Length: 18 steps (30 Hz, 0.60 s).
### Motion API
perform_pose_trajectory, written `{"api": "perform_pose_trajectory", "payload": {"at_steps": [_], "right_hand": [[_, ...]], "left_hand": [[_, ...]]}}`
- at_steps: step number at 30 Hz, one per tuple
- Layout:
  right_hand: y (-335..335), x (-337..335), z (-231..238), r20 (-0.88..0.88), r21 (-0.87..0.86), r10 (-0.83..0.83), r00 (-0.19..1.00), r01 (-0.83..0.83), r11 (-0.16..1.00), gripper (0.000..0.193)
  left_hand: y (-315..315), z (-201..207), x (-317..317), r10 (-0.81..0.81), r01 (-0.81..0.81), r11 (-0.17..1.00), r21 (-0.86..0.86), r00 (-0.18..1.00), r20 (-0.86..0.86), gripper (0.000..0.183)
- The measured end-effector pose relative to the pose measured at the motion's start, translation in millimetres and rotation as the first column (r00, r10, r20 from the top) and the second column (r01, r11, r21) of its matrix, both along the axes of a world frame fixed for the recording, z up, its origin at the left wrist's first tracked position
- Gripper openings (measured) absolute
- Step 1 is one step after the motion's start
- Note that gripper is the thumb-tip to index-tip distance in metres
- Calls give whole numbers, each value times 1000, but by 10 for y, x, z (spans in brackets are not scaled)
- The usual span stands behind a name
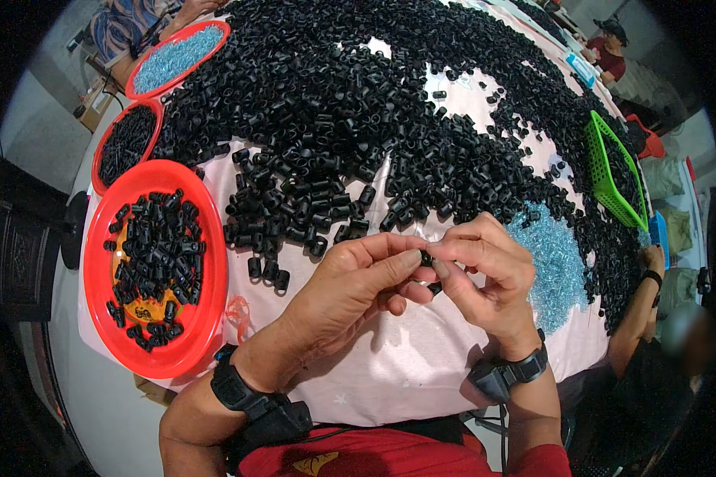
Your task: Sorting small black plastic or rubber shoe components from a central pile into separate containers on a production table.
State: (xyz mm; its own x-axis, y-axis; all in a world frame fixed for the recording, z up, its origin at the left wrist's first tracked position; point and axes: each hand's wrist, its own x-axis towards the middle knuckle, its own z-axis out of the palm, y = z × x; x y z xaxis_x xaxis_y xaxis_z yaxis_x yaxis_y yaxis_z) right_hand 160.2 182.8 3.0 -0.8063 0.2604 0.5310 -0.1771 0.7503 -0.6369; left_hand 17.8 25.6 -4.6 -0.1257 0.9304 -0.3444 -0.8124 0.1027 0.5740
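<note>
My left hand (pixel 358 278) and my right hand (pixel 485 266) meet over the near middle of the table, thumbs and fingertips pinched together. Between them is a small black plastic part (pixel 426 258), mostly covered by the fingers. Both hands appear to grip it, and any finer piece there is too small to make out. Just below the fingertips another bit of black (pixel 435 288) shows. Beyond my hands spreads a large heap of short black tubular plastic parts (pixel 310 119). Close by my right hand lies a pile of small clear-blue pieces (pixel 550 266).
To the left stands a red oval basin (pixel 215 294) partly filled with black parts. Farther back are a red bowl of dark thin pieces (pixel 127 143) and a red tray of blue pieces (pixel 179 60). A green basket (pixel 597 159) stands right. Other people sit around the table.
</note>
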Motion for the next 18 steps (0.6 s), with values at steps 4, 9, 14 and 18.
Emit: {"api": "perform_pose_trajectory", "payload": {"at_steps": [4,9,14,18], "right_hand": [[-8,-2,-11,1,-10,-19,1000,19,1000,30],[-11,0,24,18,13,-58,998,58,998,28],[-3,11,32,53,43,-48,997,46,998,19],[0,17,73,116,2,-35,993,35,999,17]], "left_hand": [[-6,-14,21,-12,12,1000,-4,996,-94,27],[-21,16,-1,-14,13,1000,-16,999,-45,27],[-18,-33,-11,-34,35,999,32,998,-44,29],[-20,-70,1,0,8,999,44,986,-169,29]]}}
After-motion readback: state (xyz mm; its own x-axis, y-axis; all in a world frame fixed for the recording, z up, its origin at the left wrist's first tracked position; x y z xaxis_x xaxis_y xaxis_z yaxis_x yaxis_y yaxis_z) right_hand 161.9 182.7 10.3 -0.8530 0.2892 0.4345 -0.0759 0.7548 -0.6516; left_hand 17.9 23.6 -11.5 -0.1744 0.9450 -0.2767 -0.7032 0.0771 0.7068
